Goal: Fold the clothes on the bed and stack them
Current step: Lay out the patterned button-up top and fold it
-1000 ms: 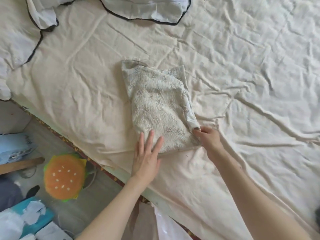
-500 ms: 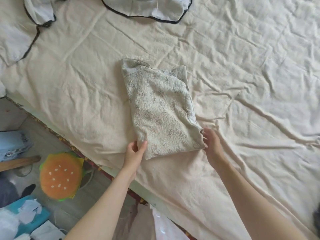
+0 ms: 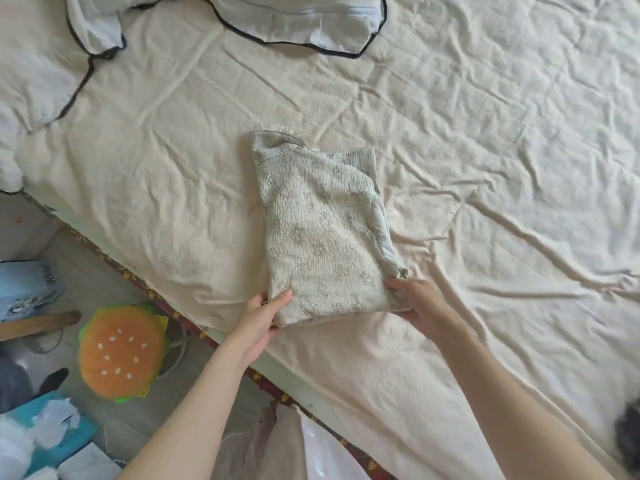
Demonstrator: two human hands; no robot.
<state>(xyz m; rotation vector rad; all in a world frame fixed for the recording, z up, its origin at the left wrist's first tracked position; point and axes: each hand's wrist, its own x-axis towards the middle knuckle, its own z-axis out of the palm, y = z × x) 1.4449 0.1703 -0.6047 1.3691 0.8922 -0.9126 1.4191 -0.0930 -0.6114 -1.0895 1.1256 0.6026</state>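
Both hands, left hand (image 3: pixel 258 318) and right hand (image 3: pixel 420 301), grip the half-folded garment (image 3: pixel 322 233); white clothes (image 3: pixel 294 26) at 12 o'clock look unfolded, nothing stacked.

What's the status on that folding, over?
Left hand and right hand each grip the near edge of the folded garment. Garment flat on bed. Nothing in the way.

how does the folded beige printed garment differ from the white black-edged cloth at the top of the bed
The folded beige printed garment is a compact rectangle; the white black-edged cloth lies spread and rumpled. The garment is gripped by the left hand and right hand; the cloth is untouched. Both lie on the cream bedsheet.
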